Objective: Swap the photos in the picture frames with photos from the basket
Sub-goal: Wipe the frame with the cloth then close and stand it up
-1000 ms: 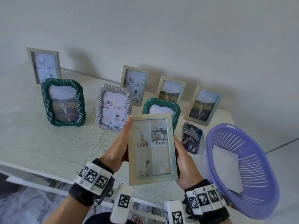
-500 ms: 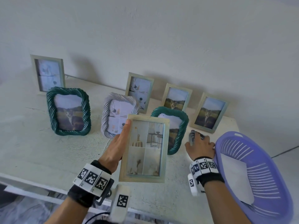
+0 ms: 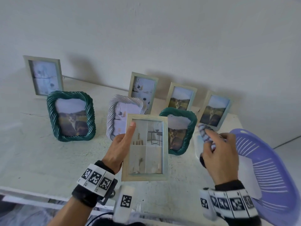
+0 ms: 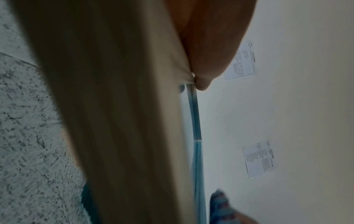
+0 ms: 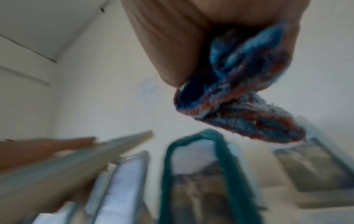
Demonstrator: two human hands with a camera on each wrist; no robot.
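My left hand (image 3: pixel 121 144) holds a pale wooden picture frame (image 3: pixel 145 148) upright above the table, thumb on its front glass; the photo in it shows room interiors. In the left wrist view the frame's edge (image 4: pixel 118 121) fills the picture. My right hand (image 3: pixel 218 150) grips a striped blue and red cloth (image 3: pixel 206 134), lifted off the table beside the purple basket (image 3: pixel 267 173); the right wrist view shows the cloth (image 5: pixel 239 97) bunched in my fingers. A white photo sheet (image 3: pixel 247 175) lies in the basket.
Several framed photos stand on the white table (image 3: pixel 32 152): a green twisted frame (image 3: pixel 70 115) at left, a silver twisted one (image 3: pixel 114 115), another green one (image 3: pixel 180 129) behind the held frame, and pale wooden ones along the wall (image 3: pixel 146 30). The basket overhangs the table's right end.
My right hand let go of the frame, reached to the cloth on the table and picked it up. The left hand alone now holds the frame.
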